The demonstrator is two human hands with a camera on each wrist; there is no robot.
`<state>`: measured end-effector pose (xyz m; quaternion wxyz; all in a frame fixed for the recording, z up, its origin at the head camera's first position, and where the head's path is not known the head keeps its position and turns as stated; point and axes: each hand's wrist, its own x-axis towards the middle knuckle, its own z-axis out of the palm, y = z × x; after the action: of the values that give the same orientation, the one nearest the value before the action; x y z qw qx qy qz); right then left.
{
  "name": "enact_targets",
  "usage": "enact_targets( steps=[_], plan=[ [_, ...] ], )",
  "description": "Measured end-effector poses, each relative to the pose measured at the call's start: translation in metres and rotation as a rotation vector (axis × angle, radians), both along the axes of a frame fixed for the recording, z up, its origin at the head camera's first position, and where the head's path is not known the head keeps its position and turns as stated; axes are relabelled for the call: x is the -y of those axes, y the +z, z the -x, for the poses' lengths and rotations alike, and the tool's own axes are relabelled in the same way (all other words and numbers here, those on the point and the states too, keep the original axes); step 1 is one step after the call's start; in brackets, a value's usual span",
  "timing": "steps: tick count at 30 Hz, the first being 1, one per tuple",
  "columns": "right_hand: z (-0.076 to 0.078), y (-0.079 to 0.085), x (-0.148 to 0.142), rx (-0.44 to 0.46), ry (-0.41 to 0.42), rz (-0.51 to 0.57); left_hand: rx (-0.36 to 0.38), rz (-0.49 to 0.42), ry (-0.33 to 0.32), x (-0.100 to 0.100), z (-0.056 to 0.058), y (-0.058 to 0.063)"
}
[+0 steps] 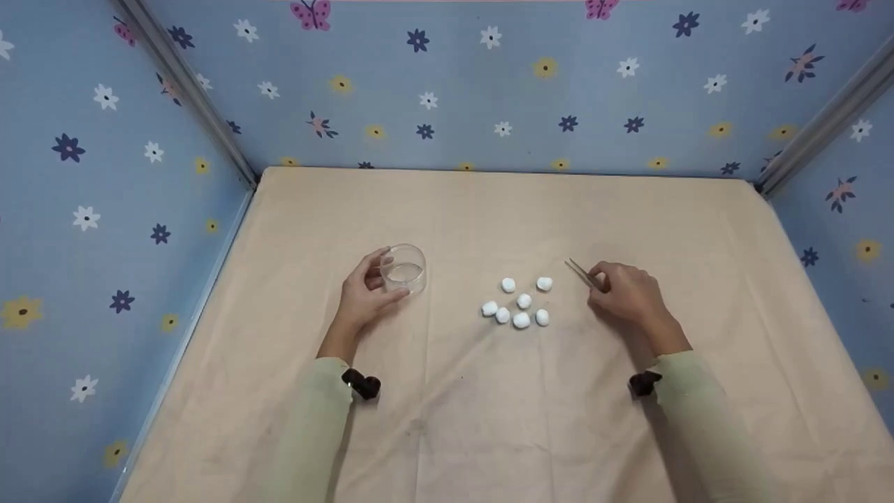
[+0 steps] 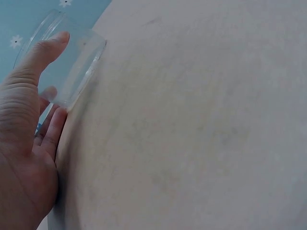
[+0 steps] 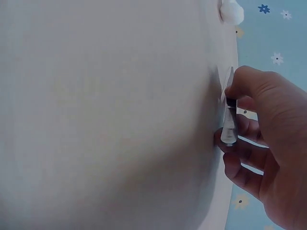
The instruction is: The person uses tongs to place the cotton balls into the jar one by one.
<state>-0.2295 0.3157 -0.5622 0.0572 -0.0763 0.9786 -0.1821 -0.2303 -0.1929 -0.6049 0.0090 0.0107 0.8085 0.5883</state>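
A clear round cup [image 1: 404, 269] is on the left part of the cloth, and my left hand [image 1: 367, 290] grips it by the side. In the left wrist view the thumb lies across the wall of the cup [image 2: 72, 62], with fingers behind it. My right hand [image 1: 632, 297] pinches metal tweezers [image 1: 581, 272], their tips apart and pointing toward several white cotton balls [image 1: 522, 321]. The right wrist view shows the tweezers [image 3: 230, 120] between thumb and fingers, close above the cloth. The cotton balls lie in a loose group between my two hands.
A beige cloth [image 1: 482, 419] with creases covers the table. Blue flowered panels [image 1: 461, 84] stand behind it and on both sides, with grey metal posts [image 1: 202, 98] at the back corners. Dark wrist cameras [image 1: 362, 384] sit at both sleeves.
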Motion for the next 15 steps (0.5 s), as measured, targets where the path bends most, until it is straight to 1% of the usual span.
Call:
enact_targets(
  steps=[10, 15],
  plan=[
    [0.0021, 0.0037, -0.0018, 0.046, -0.005, 0.003, -0.016, -0.024, 0.0, -0.0002, 0.0, -0.0003],
    [0.0033, 0.0062, -0.0043, 0.047, -0.015, 0.016, -0.007, -0.011, 0.006, -0.0004, -0.0002, 0.0012]
  ],
)
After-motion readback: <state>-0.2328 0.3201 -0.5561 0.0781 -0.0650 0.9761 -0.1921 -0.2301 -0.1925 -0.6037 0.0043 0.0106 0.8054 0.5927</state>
